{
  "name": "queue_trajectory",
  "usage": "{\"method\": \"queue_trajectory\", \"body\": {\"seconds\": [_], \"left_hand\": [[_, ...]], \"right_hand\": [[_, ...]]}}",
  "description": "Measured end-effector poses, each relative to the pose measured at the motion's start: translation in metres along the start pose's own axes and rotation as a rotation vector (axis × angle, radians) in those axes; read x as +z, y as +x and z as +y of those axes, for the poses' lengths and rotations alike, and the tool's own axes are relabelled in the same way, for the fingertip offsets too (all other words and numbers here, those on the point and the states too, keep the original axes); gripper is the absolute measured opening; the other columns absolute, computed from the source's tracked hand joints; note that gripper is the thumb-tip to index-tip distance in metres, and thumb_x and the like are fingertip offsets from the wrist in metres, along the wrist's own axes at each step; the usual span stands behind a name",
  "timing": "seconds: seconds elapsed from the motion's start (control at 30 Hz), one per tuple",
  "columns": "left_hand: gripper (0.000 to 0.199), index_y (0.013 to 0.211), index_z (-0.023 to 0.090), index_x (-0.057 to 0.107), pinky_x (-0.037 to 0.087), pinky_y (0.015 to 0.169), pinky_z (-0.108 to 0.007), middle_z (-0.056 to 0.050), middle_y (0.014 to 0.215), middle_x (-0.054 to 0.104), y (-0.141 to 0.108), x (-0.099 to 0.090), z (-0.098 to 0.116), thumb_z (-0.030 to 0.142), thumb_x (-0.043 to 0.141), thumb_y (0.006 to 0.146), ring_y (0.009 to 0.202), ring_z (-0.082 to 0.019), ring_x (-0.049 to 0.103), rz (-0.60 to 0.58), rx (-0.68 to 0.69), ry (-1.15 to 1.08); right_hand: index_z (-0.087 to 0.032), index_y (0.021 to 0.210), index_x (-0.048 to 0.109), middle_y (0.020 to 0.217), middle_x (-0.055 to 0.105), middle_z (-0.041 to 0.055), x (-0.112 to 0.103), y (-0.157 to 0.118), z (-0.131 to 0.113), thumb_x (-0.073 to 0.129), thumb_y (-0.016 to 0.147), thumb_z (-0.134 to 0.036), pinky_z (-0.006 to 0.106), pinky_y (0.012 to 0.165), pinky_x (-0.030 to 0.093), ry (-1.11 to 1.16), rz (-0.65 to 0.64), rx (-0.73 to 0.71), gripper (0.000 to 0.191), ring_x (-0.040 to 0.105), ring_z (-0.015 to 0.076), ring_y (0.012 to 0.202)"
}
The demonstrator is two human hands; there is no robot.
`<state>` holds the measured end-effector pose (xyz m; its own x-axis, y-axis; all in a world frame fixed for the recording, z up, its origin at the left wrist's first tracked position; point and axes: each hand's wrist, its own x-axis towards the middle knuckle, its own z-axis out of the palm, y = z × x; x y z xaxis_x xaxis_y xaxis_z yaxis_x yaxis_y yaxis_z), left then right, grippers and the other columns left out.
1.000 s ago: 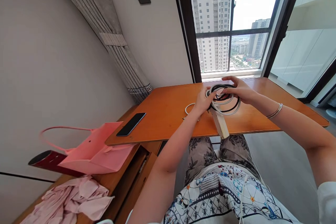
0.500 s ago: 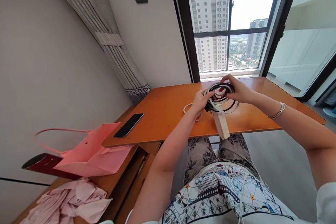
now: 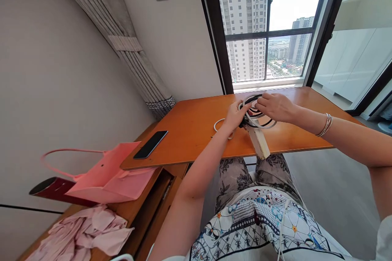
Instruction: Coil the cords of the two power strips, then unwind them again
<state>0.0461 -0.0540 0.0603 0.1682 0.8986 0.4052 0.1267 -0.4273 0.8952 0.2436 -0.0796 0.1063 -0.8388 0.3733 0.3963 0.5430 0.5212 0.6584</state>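
Note:
A loose coil of black and white cables (image 3: 266, 124) is held up over the table. My left hand (image 3: 235, 115) is closed around the coil's left side, the thumb lying across the strands. At the coil's upper right, my right hand (image 3: 274, 106) has its fingers pinched together on the cables; the fingertips are partly hidden. Below the coil, a cream-coloured oblong block (image 3: 259, 142) reaches past the table's front edge, its far end covered by the cables. A loop of white cable (image 3: 217, 124) lies on the table left of my left hand.
The orange-brown wooden table (image 3: 196, 122) stands below a window. A phone (image 3: 150, 144) lies near its left edge. Further left are a pink bag (image 3: 113, 175), a dark red cylinder (image 3: 58, 191) and crumpled pink cloth (image 3: 88, 232) on a lower wooden cabinet.
My right hand has turned over the coil, its fingers drawn in from a spread grip on the right side to a pinch. The block's near end has shifted slightly right. My left hand keeps its hold.

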Motion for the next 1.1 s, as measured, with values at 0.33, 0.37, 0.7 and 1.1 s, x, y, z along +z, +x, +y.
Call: {"method": "queue_trajectory", "body": {"seconds": [0.33,0.37,0.7,1.1], "left_hand": [[0.065,0.127,0.024,0.063,0.046,0.106,-0.039,-0.009,0.133,0.064,0.038,-0.030,0.046,0.026,0.080,0.064,0.128,-0.030,0.057,-0.730,0.399,-0.064],[0.064,0.124,0.023,0.064,0.048,0.103,-0.038,-0.009,0.127,0.067,0.041,-0.029,0.050,0.027,0.081,0.063,0.123,-0.030,0.060,-0.774,0.384,-0.067],[0.045,0.097,0.021,0.058,0.046,0.073,-0.028,0.002,0.085,0.056,0.042,-0.016,0.053,0.020,0.072,0.055,0.081,-0.015,0.056,-0.751,0.158,-0.189],[0.049,0.098,0.022,0.067,0.051,0.072,-0.034,0.000,0.080,0.061,0.034,-0.014,0.059,0.021,0.070,0.049,0.080,-0.021,0.061,-0.691,0.067,-0.241]], "right_hand": [[-0.022,0.103,0.065,0.089,0.066,0.0014,-0.024,0.008,0.029,0.033,0.107,-0.016,0.030,0.070,0.040,0.007,0.131,-0.362,0.033,0.053,0.0154,0.083],[-0.022,0.105,0.064,0.090,0.066,0.0013,-0.025,0.009,0.030,0.033,0.107,-0.017,0.030,0.071,0.041,0.023,0.151,-0.392,0.032,0.053,0.0152,0.084],[-0.025,0.096,0.061,0.082,0.061,-0.0020,-0.035,0.012,0.037,0.036,0.106,-0.015,0.033,0.071,0.038,-0.034,0.268,-0.486,0.029,0.047,0.0154,0.077],[-0.031,0.101,0.065,0.093,0.065,0.0009,-0.050,0.019,0.036,0.026,0.108,-0.031,0.035,0.078,0.041,0.393,-0.147,-0.256,0.040,0.050,0.0168,0.084]]}}
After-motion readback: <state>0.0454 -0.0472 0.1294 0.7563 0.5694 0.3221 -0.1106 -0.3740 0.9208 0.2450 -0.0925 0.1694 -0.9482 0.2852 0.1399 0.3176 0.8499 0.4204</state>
